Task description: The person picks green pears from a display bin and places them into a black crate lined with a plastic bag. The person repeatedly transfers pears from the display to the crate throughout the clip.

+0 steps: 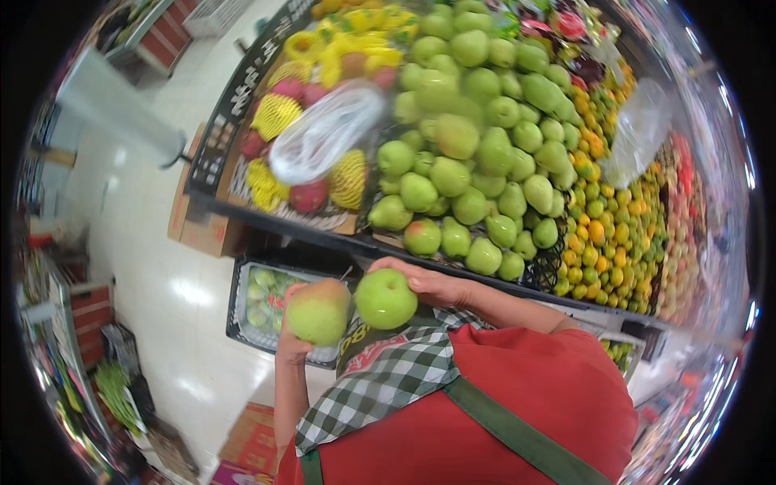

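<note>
My left hand is wrapped around a green pear with a reddish blush, its stem pointing up and to the right. Beside it, my right hand grips a plain green pear from behind and the right. The two pears are close together in front of my checked apron, with a narrow gap between them. Just beyond my hands runs the black front edge of the fruit display. A large heap of green pears lies on it, a few of them blushed red.
Left of the pears lie dragon fruit in yellow foam nets under a roll of plastic bags. Small orange-green citrus and another clear bag are to the right. A lined crate of green fruit sits low at left, near cardboard boxes.
</note>
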Demonstrator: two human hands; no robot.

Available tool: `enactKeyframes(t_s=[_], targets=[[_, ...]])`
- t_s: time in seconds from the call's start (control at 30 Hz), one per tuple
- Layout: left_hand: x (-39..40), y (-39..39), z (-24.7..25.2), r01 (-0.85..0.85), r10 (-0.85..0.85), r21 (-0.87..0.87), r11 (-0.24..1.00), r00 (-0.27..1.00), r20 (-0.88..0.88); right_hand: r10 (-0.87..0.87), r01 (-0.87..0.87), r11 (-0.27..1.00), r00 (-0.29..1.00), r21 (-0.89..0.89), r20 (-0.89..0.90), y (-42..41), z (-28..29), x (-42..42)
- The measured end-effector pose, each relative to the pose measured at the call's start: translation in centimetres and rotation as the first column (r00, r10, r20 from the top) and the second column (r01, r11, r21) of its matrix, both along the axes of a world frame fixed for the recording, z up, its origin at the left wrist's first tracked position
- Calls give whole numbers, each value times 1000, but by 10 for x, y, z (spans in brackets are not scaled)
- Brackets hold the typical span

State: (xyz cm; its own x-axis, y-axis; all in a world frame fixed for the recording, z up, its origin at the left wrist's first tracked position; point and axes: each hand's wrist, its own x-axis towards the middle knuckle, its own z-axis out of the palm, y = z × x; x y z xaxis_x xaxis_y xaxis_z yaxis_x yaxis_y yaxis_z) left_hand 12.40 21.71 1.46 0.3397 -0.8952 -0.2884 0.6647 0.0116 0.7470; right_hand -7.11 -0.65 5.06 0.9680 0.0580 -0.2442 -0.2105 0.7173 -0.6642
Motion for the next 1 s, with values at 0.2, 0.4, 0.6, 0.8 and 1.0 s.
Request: enactKeyframes(t_s=[0.2, 0.4, 0.6, 0.8, 1.0], targets=[[-37, -134, 28, 266, -268, 79, 961, 823, 501, -403, 367, 848, 915, -383, -13, -51, 10, -109], [-86, -213, 20, 363, -218, 91, 927, 324, 921, -593, 385, 501, 805, -775, 15, -71, -9, -155], [-110, -227, 3, 420, -310, 266, 867, 37, 950, -494, 51, 7, 869, -999, 41, -68, -47, -152], [-114, -228, -16, 360, -375, 390, 848, -113, 920, -440, -241, -38, 875, -970, -200, -82, -45, -150], [-113, -223, -11, 248, -462, 457, 854, -40, 886, -356, -315, -206, 906, -927, -229, -101, -25, -132]])
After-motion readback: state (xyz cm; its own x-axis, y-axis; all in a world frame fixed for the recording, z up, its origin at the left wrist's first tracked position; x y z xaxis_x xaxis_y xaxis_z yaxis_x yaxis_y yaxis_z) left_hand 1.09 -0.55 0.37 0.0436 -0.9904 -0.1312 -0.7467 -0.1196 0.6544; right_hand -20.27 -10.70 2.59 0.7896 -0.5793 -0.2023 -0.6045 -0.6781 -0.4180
